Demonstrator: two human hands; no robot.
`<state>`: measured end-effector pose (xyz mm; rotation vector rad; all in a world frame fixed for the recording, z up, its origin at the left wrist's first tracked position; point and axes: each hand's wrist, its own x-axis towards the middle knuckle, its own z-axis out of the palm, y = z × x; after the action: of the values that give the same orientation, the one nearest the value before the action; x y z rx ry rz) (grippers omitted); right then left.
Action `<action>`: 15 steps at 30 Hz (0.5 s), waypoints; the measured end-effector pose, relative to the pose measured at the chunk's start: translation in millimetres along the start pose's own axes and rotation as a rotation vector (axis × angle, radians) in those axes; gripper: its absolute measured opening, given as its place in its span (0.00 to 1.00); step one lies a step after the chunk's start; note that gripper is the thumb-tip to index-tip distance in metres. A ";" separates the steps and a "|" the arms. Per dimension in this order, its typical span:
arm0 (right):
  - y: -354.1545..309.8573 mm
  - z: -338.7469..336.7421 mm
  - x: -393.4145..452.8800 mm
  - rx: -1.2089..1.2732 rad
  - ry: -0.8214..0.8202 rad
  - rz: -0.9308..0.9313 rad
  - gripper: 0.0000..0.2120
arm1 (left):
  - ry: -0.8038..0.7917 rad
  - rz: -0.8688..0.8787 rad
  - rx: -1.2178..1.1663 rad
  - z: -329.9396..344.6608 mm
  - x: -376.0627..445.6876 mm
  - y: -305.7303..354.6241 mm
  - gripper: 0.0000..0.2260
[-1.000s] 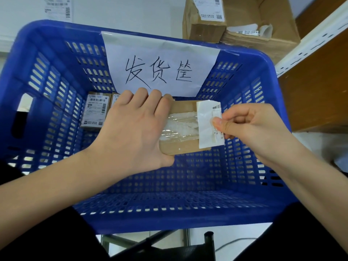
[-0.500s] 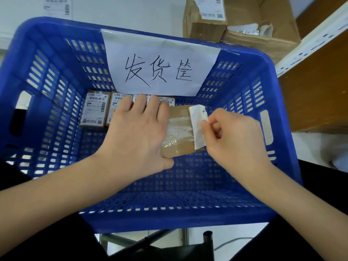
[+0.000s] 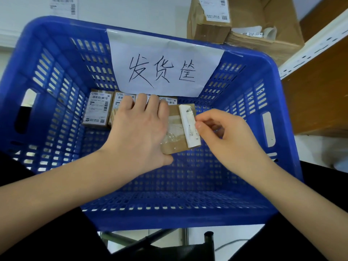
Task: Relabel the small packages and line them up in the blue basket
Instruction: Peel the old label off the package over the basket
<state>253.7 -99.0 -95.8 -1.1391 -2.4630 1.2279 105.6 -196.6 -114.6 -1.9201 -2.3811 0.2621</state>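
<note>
Left hand [image 3: 138, 129] clasping small brown cardboard package [image 3: 174, 147] above blue plastic basket [image 3: 188, 213] floor; right hand [image 3: 225, 137] pinching white label [image 3: 190, 127] at package's right edge; near floor bare.

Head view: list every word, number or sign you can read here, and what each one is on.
"发货筐": handwritten on the white paper sheet on the blue plastic basket's far wall.
Labelled brown packages in the basket: barcodes, print too small.
White peeling label pinched by the right hand: barcode, unreadable.
Cardboard box label: QR code, blurred.
</note>
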 end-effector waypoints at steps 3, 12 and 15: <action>-2.6 2.4 -1.9 0.100 -0.026 0.050 0.04 | -0.015 -0.005 -0.018 -1.0 1.4 -0.2 0.38; -2.6 8.7 -6.3 -0.339 0.038 -0.101 0.10 | 0.033 0.025 0.001 2.7 0.4 1.5 0.37; -1.6 -0.6 0.7 -0.200 0.065 0.042 0.08 | 0.071 0.022 -0.008 2.8 1.5 0.0 0.37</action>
<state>252.5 -98.7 -94.3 -1.2632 -2.5710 0.9553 104.8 -195.4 -117.4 -1.9268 -2.3209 0.1827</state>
